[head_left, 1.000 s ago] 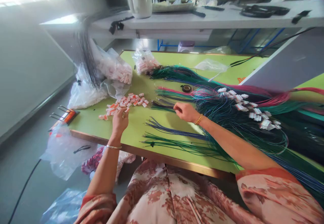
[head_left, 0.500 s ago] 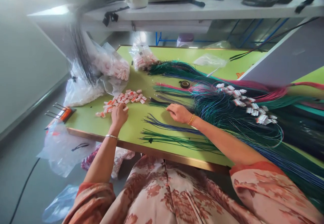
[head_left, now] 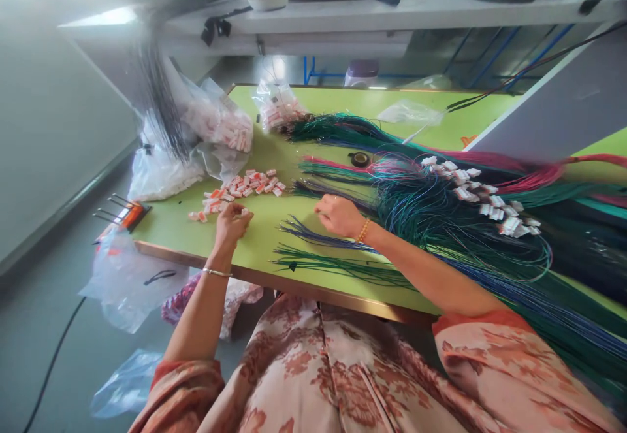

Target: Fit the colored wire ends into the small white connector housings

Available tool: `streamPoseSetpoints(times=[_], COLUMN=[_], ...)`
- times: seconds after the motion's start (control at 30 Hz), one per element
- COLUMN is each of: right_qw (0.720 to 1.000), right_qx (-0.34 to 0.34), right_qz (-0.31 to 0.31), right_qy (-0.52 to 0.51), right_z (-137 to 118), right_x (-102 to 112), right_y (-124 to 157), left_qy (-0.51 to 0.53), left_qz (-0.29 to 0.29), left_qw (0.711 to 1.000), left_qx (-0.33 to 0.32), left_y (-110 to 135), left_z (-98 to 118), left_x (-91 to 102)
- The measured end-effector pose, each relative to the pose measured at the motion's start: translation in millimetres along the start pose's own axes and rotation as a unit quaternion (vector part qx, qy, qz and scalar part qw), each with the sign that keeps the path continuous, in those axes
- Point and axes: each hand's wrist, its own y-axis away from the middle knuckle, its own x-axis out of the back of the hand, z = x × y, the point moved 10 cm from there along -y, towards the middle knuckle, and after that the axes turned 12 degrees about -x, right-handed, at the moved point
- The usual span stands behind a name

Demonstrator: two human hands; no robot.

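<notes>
My left hand (head_left: pixel 232 225) is pinched around a small white plastic connector (head_left: pixel 245 211), just in front of a loose pile of white-and-orange connectors (head_left: pixel 252 183). My right hand (head_left: pixel 339 216) is closed, fingertips pressed together and pointing left, above the dark wires (head_left: pixel 313 189). Whatever lies between its fingertips is too small to make out. Blue wires (head_left: pixel 313 234) and green wires (head_left: pixel 337 264) are spread in bundles on the near side of that hand. To its right, white connectors (head_left: pixel 465 177) are fitted on a tangle of wires (head_left: pixel 406 204).
Bags of connectors (head_left: pixel 220 123) stand at the back left of the green table (head_left: pixel 196 240). A roll of black tape (head_left: pixel 360 159) lies behind my right hand. An orange pronged tool (head_left: pixel 130 216) sits at the left edge. A white shelf (head_left: pixel 333 21) spans the back.
My left hand has drawn slightly away from the pile, the white connector showing at its fingertips. My right hand has shifted a little left and up, toward my left hand.
</notes>
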Motion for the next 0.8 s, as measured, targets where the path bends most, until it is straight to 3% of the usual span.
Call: streamPoseSetpoints(times=[0.13,0.37,0.5,0.6,0.8], right_qw=[0.99,0.989,0.988,0.984,0.927], right_qx=[0.055,-0.042,-0.033,-0.021,-0.002], right_qz=[-0.09,-0.135,-0.129,-0.101,-0.089], right_qy=[-0.091,-0.05,-0.081,-0.144,-0.366], right_z=[-38,-56,-58,-58,-70], right_x=[-22,-47,-44,-37,-24], right_y=[32,43,44,46,41], left_qy=[0.169,0.29,0.321,0.353,0.399], left_qz=[0.007,-0.027,-0.04,-0.06,-0.102], left_qw=[0.985,0.956,0.946,0.932,0.902], left_qx=[0.042,0.037,0.029,0.06,0.132], left_y=[13,40,52,62,84], left_z=[9,44,52,47,39], left_x=[-12.7,-35.8,-39.2,-45.2,-57.4])
